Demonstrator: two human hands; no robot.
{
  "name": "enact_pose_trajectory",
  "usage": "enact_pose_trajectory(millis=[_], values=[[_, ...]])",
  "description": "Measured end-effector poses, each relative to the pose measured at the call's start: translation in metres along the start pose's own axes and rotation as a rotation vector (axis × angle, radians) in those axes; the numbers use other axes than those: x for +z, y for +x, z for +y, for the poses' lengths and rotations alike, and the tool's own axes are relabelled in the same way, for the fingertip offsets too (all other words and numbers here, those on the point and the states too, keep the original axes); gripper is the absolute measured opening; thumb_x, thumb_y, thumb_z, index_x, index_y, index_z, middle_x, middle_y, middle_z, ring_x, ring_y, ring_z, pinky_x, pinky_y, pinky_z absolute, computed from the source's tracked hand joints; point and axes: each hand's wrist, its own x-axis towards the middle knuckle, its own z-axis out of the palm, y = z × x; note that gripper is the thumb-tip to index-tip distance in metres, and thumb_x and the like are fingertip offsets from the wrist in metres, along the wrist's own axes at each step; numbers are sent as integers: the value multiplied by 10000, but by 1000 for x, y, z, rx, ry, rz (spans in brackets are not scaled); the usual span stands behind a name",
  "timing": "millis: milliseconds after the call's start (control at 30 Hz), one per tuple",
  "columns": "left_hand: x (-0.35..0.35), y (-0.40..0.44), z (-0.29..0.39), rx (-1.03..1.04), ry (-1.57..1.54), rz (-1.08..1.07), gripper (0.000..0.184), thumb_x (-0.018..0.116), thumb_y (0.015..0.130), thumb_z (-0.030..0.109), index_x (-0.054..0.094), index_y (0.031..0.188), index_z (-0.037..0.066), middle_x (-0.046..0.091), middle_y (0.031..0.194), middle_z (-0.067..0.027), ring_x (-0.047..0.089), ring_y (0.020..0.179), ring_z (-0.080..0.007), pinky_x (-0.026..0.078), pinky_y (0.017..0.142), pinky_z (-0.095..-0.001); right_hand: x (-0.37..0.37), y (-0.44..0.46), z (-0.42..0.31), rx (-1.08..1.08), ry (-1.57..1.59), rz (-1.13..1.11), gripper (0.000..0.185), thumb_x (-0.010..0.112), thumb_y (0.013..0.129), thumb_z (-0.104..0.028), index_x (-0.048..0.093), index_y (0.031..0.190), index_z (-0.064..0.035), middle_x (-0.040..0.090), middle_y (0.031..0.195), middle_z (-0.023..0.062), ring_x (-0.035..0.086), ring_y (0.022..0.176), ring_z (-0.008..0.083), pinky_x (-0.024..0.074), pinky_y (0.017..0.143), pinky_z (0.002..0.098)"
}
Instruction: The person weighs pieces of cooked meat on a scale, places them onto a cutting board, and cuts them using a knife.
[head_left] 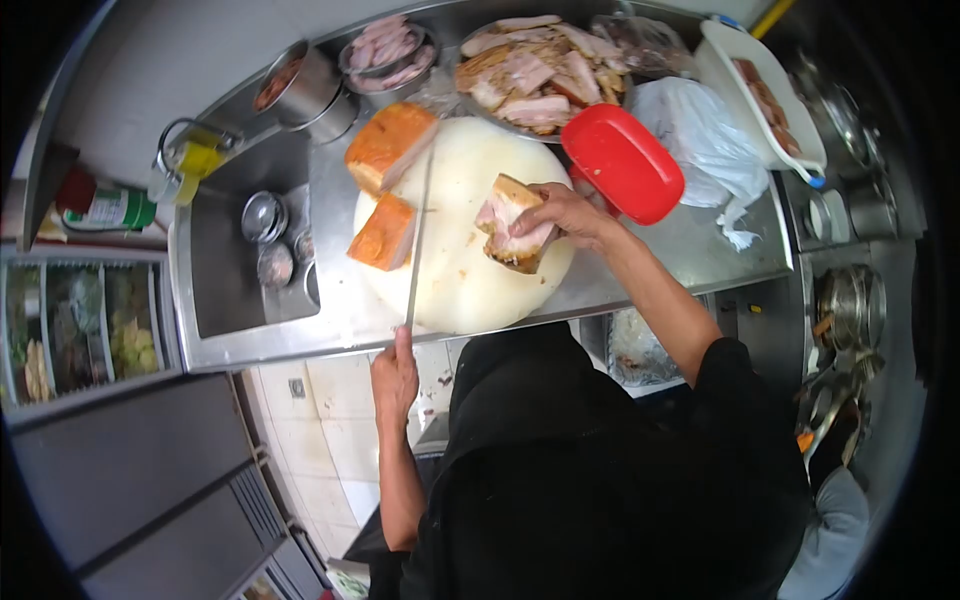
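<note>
A person in black short sleeves is working with 2 bare hands at a smooth stainless-steel counter [730, 270]. The left hand [395, 380] is gripping the handle of 1 long knife [421, 230], its fingers curling round the grip and its thumb lying straight along it. The narrow metal blade is extending over the left part of 1 round, off-white cutting board [480, 310]. Its tip is pointing away from the person, and its long axis is running near to far, leaning slightly right at the far end.

The right hand [562, 215] is clasping 1 irregular chunk of roast meat [498, 212] at the board's right side, the thumb pressing on top. The chunk is showing moist pink flesh upward, with browned skin at its near and far edges.

Left of the blade, 2 blocks with glossy orange-brown skin are sitting one beyond the other: a larger far block [390, 140] and a smaller near block [382, 235]. Both are turning pale cut faces rightward; whether the blade is touching either is unclear.

Beyond the right wrist, 1 rounded red plastic tray [625, 165] is lying beside 1 crumpled white plastic bag [695, 135]. Behind the board, 1 heap of sliced meat [540, 75] is rising.
</note>
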Motion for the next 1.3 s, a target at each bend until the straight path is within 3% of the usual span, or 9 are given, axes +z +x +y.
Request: enact_pose_trajectory(millis=[133, 233, 367, 667, 800, 900, 1033, 1233, 1300], values=[[-4, -29, -3, -85, -276, -48, 702, 427, 1005, 607, 461, 604, 32, 389, 534, -6, 378, 490, -111, 317, 458, -315, -22, -32, -25, -207, 6, 238, 616, 829, 659, -96, 608, 1217, 41, 692, 1052, 103, 669, 981, 182, 516, 853, 303], [-5, -39, -17, -101, -298, -52, 696, 422, 1004, 614, 440, 595, 51, 372, 530, 4, 362, 481, -99, 298, 447, -305, -51, -51, -50, -452, -512, 597, 633, 854, 620, -116, 622, 1195, 15, 698, 1040, 100, 674, 954, 195, 522, 842, 311], [-10, -46, -25, -63, -313, -48, 696, 420, 1004, 616, 432, 593, 54, 360, 524, 11, 348, 472, -94, 284, 440, -306, -73, -63, -80, -169, -917, 954, 729, 863, 528, -348, 643, 1153, -42, 707, 1090, 177, 667, 1049, 325, 525, 903, 398], [-16, -52, -42, -8, -293, -26, 693, 428, 1009, 600, 432, 580, 55, 359, 523, 13, 342, 475, -95, 276, 444, -308, -97, -43, -49, -42, -1143, 1013, 736, 841, 549, -354, 626, 1186, -54, 709, 1091, 179, 672, 1055, 339, 528, 915, 408], [-18, -59, -45, -44, -342, -23, 688, 430, 1009, 600, 430, 585, 58, 355, 520, 15, 342, 474, -92, 275, 443, -305, -82, -59, -62, -223, -834, 980, 655, 831, 610, -277, 626, 1180, -28, 706, 1085, 133, 688, 1002, 266, 548, 854, 363], [-18, -57, -47, -62, -404, -34, 691, 413, 996, 632, 426, 588, 75, 355, 501, 19, 345, 432, -92, 268, 408, -294, -51, -42, -44, -413, -6, 647, 557, 796, 681, -272, 644, 1142, 2, 704, 1095, 140, 683, 1037, 268, 539, 898, 391], [-19, -61, -28, -126, -474, -59, 669, 422, 999, 626, 435, 604, 87, 369, 477, 23, 349, 384, -82, 262, 359, -286, 23, -21, -15, -187, 628, 123, 475, 674, 848, -285, 594, 1214, 7, 652, 1169, 168, 678, 977, 277, 556, 848, 422], [-10, -66, -34, -96, -428, -49, 721, 431, 995, 629, 502, 604, 27, 423, 505, -11, 413, 464, -105, 346, 449, -304, 52, 30, 76, -159, -936, 726, 672, 676, 806, -355, 511, 1341, 16, 517, 1280, 238, 442, 1286, 387, 380, 1071, 511], [-6, -72, -36, -146, -419, -81, 769, 387, 1001, 640, 508, 599, -4, 441, 514, -42, 435, 493, -137, 364, 487, -331, 39, 32, 84, -466, -891, 713, 696, 691, 779, -300, 484, 1363, 18, 498, 1292, 236, 367, 1318, 387, 306, 1118, 474]])
